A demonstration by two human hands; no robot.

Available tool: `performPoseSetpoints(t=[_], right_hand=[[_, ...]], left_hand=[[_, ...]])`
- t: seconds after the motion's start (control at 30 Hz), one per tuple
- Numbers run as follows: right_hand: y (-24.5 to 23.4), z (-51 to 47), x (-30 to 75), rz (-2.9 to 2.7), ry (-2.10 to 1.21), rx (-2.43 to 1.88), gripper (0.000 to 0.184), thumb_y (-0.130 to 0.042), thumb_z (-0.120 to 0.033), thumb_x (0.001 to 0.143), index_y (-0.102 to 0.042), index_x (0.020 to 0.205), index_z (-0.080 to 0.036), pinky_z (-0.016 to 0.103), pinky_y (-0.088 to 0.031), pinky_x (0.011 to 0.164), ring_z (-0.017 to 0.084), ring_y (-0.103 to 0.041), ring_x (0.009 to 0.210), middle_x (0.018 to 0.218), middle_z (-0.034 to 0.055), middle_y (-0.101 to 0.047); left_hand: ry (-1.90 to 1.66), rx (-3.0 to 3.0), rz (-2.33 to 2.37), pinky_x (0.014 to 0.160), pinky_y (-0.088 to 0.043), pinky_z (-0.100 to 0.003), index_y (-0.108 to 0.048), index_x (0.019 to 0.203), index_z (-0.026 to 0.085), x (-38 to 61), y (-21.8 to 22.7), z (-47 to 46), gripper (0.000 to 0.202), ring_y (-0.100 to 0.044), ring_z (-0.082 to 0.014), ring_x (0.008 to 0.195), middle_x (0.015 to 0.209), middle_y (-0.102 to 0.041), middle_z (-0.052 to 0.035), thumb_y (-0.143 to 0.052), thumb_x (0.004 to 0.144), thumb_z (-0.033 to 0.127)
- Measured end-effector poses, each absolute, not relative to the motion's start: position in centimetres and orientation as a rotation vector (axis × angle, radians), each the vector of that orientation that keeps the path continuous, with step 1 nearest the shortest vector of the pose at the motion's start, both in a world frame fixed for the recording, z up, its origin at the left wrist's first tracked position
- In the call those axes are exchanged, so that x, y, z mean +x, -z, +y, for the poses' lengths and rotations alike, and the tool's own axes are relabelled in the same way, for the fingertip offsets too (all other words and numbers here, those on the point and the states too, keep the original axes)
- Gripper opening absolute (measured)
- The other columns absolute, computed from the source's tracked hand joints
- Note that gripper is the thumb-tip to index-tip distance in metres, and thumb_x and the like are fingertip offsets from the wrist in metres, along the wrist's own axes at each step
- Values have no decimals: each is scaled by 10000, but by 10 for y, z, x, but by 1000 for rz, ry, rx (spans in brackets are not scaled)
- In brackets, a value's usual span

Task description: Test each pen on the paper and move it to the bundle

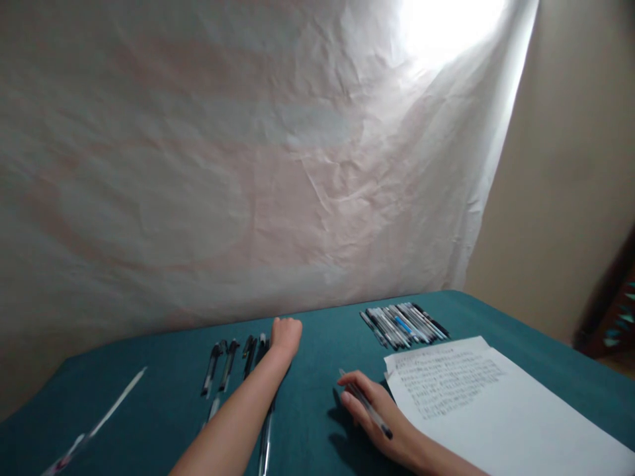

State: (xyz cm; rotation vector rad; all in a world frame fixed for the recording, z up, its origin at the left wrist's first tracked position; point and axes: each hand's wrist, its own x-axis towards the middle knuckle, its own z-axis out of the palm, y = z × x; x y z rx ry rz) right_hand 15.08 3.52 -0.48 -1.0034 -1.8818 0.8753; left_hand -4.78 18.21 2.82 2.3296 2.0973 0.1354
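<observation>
My left hand (286,336) is stretched out over the far part of the table, its fingers curled into a fist and turned away from me. Whatever they hold, if anything, is hidden. Several dark-capped pens (229,365) lie left of that wrist, and my forearm covers part of the group. My right hand (372,406) grips a clear-barrelled pen (371,411) with a dark end, held slantwise between thumb and fingers above the cloth. Beside this hand, to its right, are white paper sheets (501,416) with rows of handwriting on the upper part.
A dense row of pens (404,325), one of them blue, lies at the back right of the green-covered table (317,370). On the left is a long, thin, clear-and-white item (112,410), blurred. A wrinkled pale sheet (248,165) hangs behind the table.
</observation>
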Motion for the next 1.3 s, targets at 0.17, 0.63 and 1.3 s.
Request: performPoseSetpoints(t=[0.17,0.63,1.3], right_hand=[[5,34,151,-1913,-856,-989,260,-403,-405,867,-503,1012,-214,227,-401,586,128,-503,643,723,-13,-531],[18,31,153,-1921,-428,-975,187,-412,-192,815,-488,981,-231,243,-387,583,143,-516,607,717,0,-534],[20,31,151,-1904,-435,-1123,97,-428,-234,824,-512,854,-195,198,-378,536,109,-541,545,629,-18,-559]], left_hand=[[-425,2164,1974,796,-454,-390,-531,1071,146,-41,-23,174,256,-544,-208,947,1104,-535,-100,-512,843,261],[-1371,785,1035,614,-470,-163,-580,822,123,9,3,85,91,-565,-66,602,702,-582,-28,-491,839,125],[-1388,464,713,571,-441,-158,-608,829,121,18,24,68,101,-539,-64,576,676,-585,-6,-641,738,149]])
